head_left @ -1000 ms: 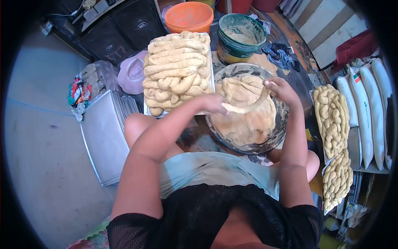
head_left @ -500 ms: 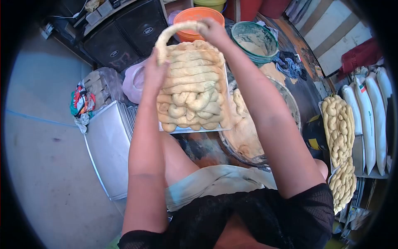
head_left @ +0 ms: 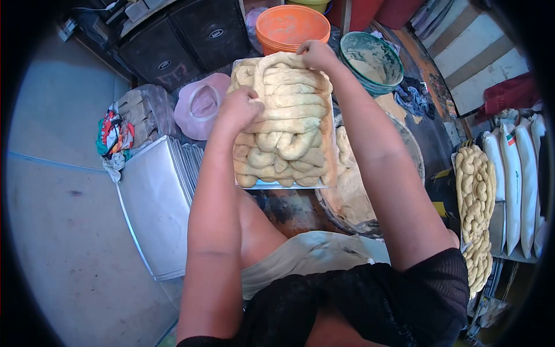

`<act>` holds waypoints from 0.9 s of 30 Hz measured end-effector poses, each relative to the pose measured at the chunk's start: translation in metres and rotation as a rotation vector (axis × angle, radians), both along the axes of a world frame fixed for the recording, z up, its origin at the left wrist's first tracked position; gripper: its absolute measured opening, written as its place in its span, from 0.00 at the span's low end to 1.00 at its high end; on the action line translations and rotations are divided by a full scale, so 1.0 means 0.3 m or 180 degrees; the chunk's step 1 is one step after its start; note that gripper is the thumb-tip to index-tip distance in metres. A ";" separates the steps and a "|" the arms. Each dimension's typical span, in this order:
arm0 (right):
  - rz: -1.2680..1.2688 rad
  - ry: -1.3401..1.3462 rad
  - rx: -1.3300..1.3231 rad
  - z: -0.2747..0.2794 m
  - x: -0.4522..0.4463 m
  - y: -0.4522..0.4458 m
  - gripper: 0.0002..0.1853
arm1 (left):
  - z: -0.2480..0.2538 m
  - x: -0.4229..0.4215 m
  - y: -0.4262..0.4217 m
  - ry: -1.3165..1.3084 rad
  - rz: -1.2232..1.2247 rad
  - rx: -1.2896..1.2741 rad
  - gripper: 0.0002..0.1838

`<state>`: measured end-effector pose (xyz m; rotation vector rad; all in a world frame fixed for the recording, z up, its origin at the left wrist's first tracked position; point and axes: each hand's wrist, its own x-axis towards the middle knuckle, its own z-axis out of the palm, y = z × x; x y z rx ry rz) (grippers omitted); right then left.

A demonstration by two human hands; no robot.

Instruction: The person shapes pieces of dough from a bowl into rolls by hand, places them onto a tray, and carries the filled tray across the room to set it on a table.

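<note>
Dough rope: a thick, pale yellow, soft-looking rope of dough (head_left: pixel 260 74) arches over the far left part of a heaped pile of pale dough ropes (head_left: pixel 293 102), bending from one hand to the other.
Left hand: the person's bare left hand (head_left: pixel 239 107) is at the pile's left side, fingers curled closed around the near end of the rope.
Right hand: the bare right hand (head_left: pixel 318 56) is at the pile's far right corner, fingertips pinched together on the rope's other end.
Pile: long ropes lie side by side across its middle; nearer the person, the dough is looped and knotted. It sits on a shallow silver metal tray (head_left: pixel 261 186), whose near edge shows.
Right of the pile: a wide, round dark basin (head_left: pixel 417 151) holds a mass of pale dough (head_left: pixel 349 188), partly hidden behind the right arm.
Beyond the pile: a round orange plastic bucket (head_left: pixel 293 28) stands near a green bucket (head_left: pixel 370 62) with pale residue inside.
Left of the pile: a pink brimmed hat (head_left: pixel 186 117) lies near a slanting stack of flat silver metal trays (head_left: pixel 155 205).
Far right: plaited yellow dough (head_left: pixel 476 191) runs in a long row beside long white filled bags (head_left: pixel 511 182).
</note>
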<state>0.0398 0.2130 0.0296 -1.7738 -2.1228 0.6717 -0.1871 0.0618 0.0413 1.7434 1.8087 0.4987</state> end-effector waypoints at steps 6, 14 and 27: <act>0.0436 0.0414 0.0594 -0.062 0.008 0.026 0.22 | -0.009 -0.040 0.031 -0.1799 0.0975 0.1111 0.13; 0.0647 -0.0301 0.0675 -0.085 -0.090 -0.037 0.28 | 0.075 -0.048 -0.030 -0.1367 -0.0049 -0.0261 0.13; 0.0733 -0.1045 0.0718 -0.067 -0.140 -0.120 0.26 | -0.055 0.046 0.021 0.0216 -0.0428 0.1021 0.26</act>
